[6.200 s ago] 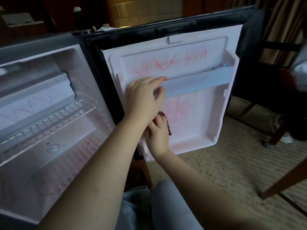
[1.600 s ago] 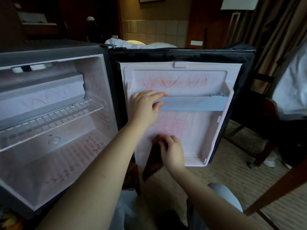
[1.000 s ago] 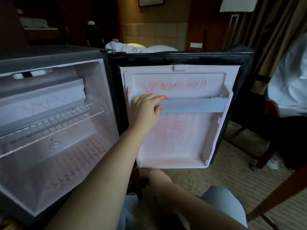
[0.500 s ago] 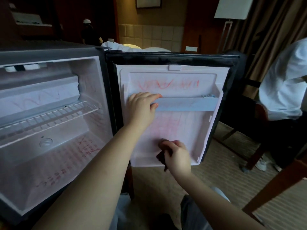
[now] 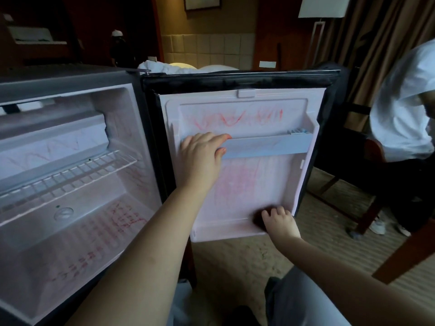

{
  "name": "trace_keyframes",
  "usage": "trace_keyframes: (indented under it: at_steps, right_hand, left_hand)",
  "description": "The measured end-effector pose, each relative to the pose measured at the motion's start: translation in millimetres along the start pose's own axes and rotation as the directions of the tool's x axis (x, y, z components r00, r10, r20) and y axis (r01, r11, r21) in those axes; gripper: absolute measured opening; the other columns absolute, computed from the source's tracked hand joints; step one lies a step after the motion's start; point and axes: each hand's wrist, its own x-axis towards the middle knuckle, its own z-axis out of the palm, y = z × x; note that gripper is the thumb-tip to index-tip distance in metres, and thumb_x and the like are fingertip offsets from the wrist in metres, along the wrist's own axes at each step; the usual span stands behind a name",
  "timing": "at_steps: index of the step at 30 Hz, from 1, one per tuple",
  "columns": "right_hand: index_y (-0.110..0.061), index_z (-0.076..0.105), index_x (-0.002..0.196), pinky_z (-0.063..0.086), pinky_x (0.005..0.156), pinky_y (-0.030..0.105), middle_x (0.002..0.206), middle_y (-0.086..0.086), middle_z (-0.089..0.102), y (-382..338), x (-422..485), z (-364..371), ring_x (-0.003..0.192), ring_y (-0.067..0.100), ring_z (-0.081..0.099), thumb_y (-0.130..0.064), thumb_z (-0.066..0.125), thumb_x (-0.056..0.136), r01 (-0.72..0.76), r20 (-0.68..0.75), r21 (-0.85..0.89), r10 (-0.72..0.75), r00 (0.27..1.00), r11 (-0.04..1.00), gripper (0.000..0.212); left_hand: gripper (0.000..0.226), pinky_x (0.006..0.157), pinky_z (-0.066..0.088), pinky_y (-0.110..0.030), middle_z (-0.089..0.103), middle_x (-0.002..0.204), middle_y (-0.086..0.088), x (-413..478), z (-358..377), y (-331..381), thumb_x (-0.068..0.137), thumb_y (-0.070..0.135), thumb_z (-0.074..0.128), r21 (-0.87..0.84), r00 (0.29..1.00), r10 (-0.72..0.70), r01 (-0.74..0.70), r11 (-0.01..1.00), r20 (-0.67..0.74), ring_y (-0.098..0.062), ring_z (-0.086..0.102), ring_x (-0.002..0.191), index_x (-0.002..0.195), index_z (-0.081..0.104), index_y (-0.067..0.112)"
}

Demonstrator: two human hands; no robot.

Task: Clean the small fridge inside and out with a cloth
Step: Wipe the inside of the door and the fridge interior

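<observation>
The small fridge (image 5: pixel 70 191) stands open, its white inside and its door liner (image 5: pixel 254 184) scribbled with red marks. My left hand (image 5: pixel 202 156) grips the left end of the pale blue door shelf rail (image 5: pixel 268 147), fingers over its top and thumb on its front. My right hand (image 5: pixel 280 222) presses a dark brown cloth (image 5: pixel 257 218) against the bottom right corner of the door liner. The cloth is mostly hidden under my fingers and blurred.
A wire shelf (image 5: pixel 70 175) crosses the fridge cavity. A seated person in a white shirt (image 5: pixel 404 109) and dark wooden chair legs (image 5: pixel 374 215) are to the right on the carpet (image 5: pixel 317 238). A floor lamp (image 5: pixel 317 31) and bedding stand behind the door.
My right hand with the cloth dropped below the door, came back up to the lower liner, then slid right to the bottom right corner. My left hand stayed on the shelf rail.
</observation>
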Motion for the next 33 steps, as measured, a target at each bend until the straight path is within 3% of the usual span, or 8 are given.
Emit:
trace_keyframes:
  at_steps: [5,9,12,15,18,21,24,33]
  right_hand:
    - [-0.009,0.066,0.078,0.045,0.035,0.033,0.066,0.011,0.054,2.9,-20.9,24.7,0.056,0.029,0.056,0.002,0.086,0.016,-0.002,0.063,0.052,-0.001,0.998,0.999,0.065]
    - [-0.014,0.054,0.122,0.047,0.063,0.033,0.112,0.011,0.054,8.2,-39.8,10.1,0.100,0.030,0.055,-0.007,0.073,0.070,0.131,0.030,0.069,-0.133,0.991,0.989,0.056]
    - [-0.018,0.068,0.087,0.051,0.055,0.031,0.086,0.002,0.061,25.7,-36.5,0.2,0.078,0.022,0.059,-0.013,0.078,0.056,0.278,-0.201,0.035,-0.265,0.943,0.960,0.033]
    - [-0.017,0.068,0.072,0.050,0.061,0.033,0.079,0.003,0.060,42.9,-15.1,-10.8,0.074,0.025,0.056,-0.017,0.057,0.067,0.259,-0.360,-0.049,-0.259,0.896,0.965,0.012]
    - [-0.014,0.070,0.089,0.052,0.069,0.038,0.094,0.008,0.063,32.9,0.9,-11.6,0.088,0.029,0.060,-0.014,0.074,0.067,0.118,-0.207,0.013,-0.113,0.972,0.993,0.023]
    - [-0.018,0.054,0.126,0.043,0.093,0.038,0.126,0.004,0.055,8.8,-4.1,13.3,0.117,0.026,0.048,-0.012,0.047,0.090,-0.087,0.040,0.190,0.081,0.996,0.978,0.037]
    - [-0.020,0.054,0.129,0.039,0.098,0.037,0.125,-0.001,0.059,-11.6,-3.6,21.8,0.115,0.024,0.048,-0.007,0.046,0.084,-0.194,-0.032,0.388,0.223,0.974,0.901,0.047]
    - [-0.018,0.056,0.125,0.041,0.097,0.034,0.125,0.003,0.057,-140.9,27.6,4.2,0.122,0.024,0.045,-0.023,0.058,0.087,0.111,-0.037,0.519,-0.108,0.993,0.848,0.039]
  left_hand:
    - [0.031,0.078,0.031,-0.031,0.069,0.093,0.004,-1.8,1.4,-0.1,0.080,0.021,0.060,-0.002,1.000,-0.018,0.018,1.000,0.003,-0.026,0.060,0.084,0.109,0.070,0.023]
    - [0.030,0.079,0.031,-0.029,0.070,0.094,0.004,-2.0,0.8,1.4,0.079,0.019,0.062,-0.011,1.000,-0.012,0.012,1.000,-0.006,-0.025,0.061,0.085,0.107,0.071,0.022]
    - [0.030,0.080,0.030,-0.029,0.070,0.094,0.003,-2.1,0.5,1.6,0.079,0.019,0.063,-0.011,1.000,-0.023,0.023,1.000,-0.009,-0.026,0.061,0.086,0.107,0.071,0.021]
    - [0.030,0.080,0.030,-0.029,0.070,0.094,0.002,-2.0,-1.6,2.6,0.079,0.018,0.062,-0.024,1.000,-0.028,0.028,0.999,0.003,-0.027,0.062,0.086,0.107,0.071,0.021]
    - [0.030,0.080,0.030,-0.029,0.070,0.093,0.002,-1.7,-3.3,3.1,0.078,0.019,0.062,-0.028,0.999,-0.030,0.031,0.999,0.015,-0.027,0.062,0.085,0.107,0.072,0.021]
    - [0.031,0.080,0.030,-0.029,0.070,0.092,0.002,-0.2,-2.5,4.2,0.077,0.019,0.061,-0.038,0.998,-0.052,0.052,0.998,0.019,-0.027,0.062,0.084,0.106,0.072,0.021]
    - [0.030,0.079,0.030,-0.030,0.070,0.091,0.002,0.6,-0.3,4.5,0.076,0.019,0.061,-0.041,0.999,-0.054,0.054,0.998,0.005,-0.027,0.062,0.084,0.104,0.072,0.021]
    - [0.030,0.080,0.031,-0.029,0.070,0.093,0.004,-0.5,-1.1,2.1,0.076,0.018,0.065,-0.038,0.999,-0.032,0.032,0.999,-0.002,-0.025,0.062,0.086,0.105,0.072,0.022]
